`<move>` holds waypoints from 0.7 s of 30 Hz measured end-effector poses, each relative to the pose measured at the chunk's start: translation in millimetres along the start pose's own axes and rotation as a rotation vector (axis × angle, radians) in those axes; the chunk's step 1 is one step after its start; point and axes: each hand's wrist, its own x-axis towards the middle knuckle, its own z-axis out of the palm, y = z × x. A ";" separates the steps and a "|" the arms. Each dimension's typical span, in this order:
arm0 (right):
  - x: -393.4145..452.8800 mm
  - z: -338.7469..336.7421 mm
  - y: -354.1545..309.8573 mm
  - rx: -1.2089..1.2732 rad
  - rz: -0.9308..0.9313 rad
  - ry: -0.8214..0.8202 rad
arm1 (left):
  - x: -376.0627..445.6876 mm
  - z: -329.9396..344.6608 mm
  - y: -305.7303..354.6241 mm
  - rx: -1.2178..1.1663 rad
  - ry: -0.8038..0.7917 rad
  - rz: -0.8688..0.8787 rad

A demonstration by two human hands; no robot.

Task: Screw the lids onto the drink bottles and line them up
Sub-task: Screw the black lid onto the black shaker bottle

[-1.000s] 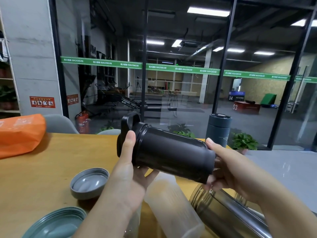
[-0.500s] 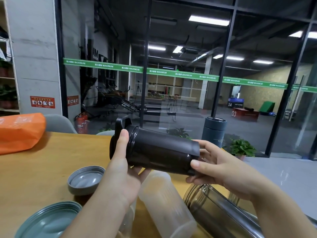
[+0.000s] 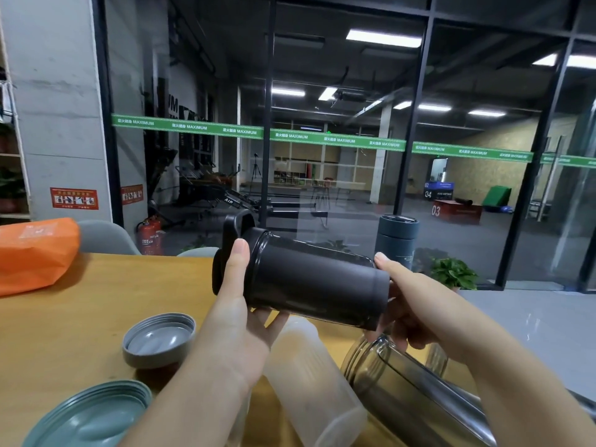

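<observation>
Black bottle re-gripped, sideways (lid left)

Single head-worn wide-angle view, close above table's near edge, facing forward across far edge toward glass wall; hands close below lens.

Bright ceiling lights shine behind the glass wall and glare on it, the room past it looks dim, and straight lines bend near the picture's edges.
</observation>
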 end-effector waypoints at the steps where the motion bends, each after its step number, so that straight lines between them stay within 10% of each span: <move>1: -0.1 -1.0 2.6 0.016 0.010 -0.001 | -0.4 0.1 -0.4 0.003 -0.016 0.005; 21: -25.7 -1.9 -6.3 -0.201 -0.574 -0.007 | 1.7 -2.2 1.1 -0.047 0.004 0.033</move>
